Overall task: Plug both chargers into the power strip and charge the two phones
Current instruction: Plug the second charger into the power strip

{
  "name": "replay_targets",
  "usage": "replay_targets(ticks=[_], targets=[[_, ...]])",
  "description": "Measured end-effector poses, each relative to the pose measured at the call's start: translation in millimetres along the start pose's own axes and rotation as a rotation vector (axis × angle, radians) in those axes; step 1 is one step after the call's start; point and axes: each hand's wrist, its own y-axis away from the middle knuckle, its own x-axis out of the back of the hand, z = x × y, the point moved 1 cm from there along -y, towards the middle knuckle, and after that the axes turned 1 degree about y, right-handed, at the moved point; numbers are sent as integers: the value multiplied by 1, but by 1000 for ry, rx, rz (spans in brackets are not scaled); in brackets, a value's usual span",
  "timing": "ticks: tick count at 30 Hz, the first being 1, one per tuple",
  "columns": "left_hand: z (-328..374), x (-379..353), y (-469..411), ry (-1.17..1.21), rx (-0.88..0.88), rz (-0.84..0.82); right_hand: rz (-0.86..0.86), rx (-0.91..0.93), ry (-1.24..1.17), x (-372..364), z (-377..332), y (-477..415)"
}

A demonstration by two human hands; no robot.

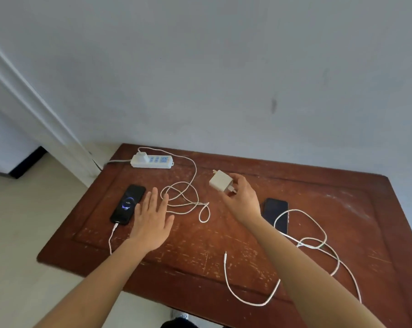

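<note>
Nearest on the worn surface (247, 268), loose white cable (226, 275) with free end unplugged, trailing toward dark second phone (274, 215). Further out, left hand (150, 223) flat and released beside first phone (128, 204), lit and already cabled. Right hand (241, 197), the nearer grip, pinching second charger (220, 181), prongs up-left. Farthest, power strip (152, 160) up-left of that grip, long axis left-right, first charger (141, 157) seated, free sockets to the right.
</note>
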Motion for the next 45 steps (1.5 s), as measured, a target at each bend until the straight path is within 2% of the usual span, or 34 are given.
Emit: replay_targets(ticks=[8,15,21,27,34,45], targets=[[-80,-11,-89,64,-48,-106,-73,112,96,-78,-62,-74],[-146,-18,-184,84,-105,-77,-164,97,239,-155,-93,-138],[-173,-28,-238,108,-146,-57,-273,90,371,-204,-101,-164],[-180,-38,-247,177,-177,-24,-301,80,530,-231,-112,-188],[-194,-41,-252,243,-267,2,-435,87,682,-243,-122,-208],[-196,-39,-253,301,-260,12,-566,194,968,-256,-150,-226]])
